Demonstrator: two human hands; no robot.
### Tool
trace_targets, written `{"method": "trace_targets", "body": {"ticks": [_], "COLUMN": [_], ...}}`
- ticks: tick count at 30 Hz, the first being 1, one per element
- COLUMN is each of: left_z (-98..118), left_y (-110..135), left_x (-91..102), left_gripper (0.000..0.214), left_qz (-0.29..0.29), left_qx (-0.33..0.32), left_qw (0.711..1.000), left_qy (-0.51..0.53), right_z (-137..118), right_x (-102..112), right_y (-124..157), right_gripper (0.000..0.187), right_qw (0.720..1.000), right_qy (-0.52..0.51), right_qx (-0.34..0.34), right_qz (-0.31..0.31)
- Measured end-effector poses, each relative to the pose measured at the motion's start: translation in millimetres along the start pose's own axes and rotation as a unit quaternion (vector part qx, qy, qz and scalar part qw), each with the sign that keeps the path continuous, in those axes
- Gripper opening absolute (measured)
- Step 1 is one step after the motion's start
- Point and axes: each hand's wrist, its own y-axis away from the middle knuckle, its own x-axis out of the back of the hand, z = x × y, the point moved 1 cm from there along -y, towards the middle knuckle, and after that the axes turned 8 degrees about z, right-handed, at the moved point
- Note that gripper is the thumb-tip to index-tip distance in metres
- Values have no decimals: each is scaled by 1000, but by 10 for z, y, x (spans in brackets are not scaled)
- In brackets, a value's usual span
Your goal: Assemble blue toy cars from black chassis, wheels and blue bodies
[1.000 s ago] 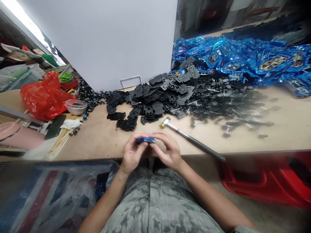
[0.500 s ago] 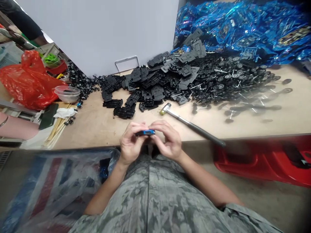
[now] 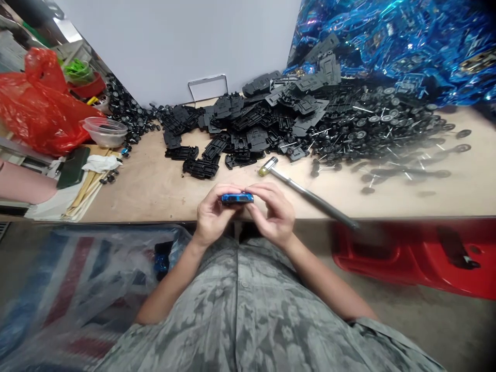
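A small shiny blue toy car body is pinched between both of my hands at the near edge of the wooden table. My left hand grips its left end and my right hand grips its right end, fingers curled round it. Just beyond my right hand lies a small hammer with a yellow-tipped head and a long metal handle. Behind it spreads a pile of black plastic chassis plates.
Black wheels on metal axles lie scattered to the right, under a heap of blue car bodies. A red plastic bag and clear bowl stand at left. A clear bag hangs below left, a red crate below right.
The view has tilted down and shifted, so the table sits higher in the picture. My hands still hold the blue car body together, now slightly further right.
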Motion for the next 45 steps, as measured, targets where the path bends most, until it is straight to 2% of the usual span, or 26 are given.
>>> {"method": "trace_targets", "body": {"ticks": [5, 13, 18, 21, 25, 29, 39, 45], "left_z": [-13, -79, -134, -71, 46, 95, 87, 87], "left_y": [-6, 59, -1, -92, -188, -192, -118, -227], "left_x": [0, -31, -8, 41, 90, 81, 2, 33], "left_gripper": [17, 16, 25, 24, 34, 41, 33, 32], "left_qz": [-5, 48, -2, -51, -109, -127, -86, -95], "left_qx": [-22, -20, 4, -68, -181, -225, -241, -256], "left_qw": [1000, 999, 1000, 993, 963, 943, 938, 925], "left_qy": [-1, -11, -3, -76, -170, -209, -236, -264], "right_z": [2, 15, 46, 16, -102, -172, -129, -95], "right_x": [7, -168, -78, 36, 132, 139, 46, -29], "right_y": [-16, 33, 36, -10, -108, -151, -15, -96], "right_gripper": [23, 18, 16, 25, 35, 31, 24, 21], "right_qw": [1000, 1000, 996, 997, 998, 991, 994, 997], "right_qy": [7, -7, -31, -41, 18, 51, 72, 47], "right_qx": [7, -1, -73, -61, 47, 113, 87, 59], "right_qz": [-18, 23, 42, 0, -46, -56, 11, 33]}}
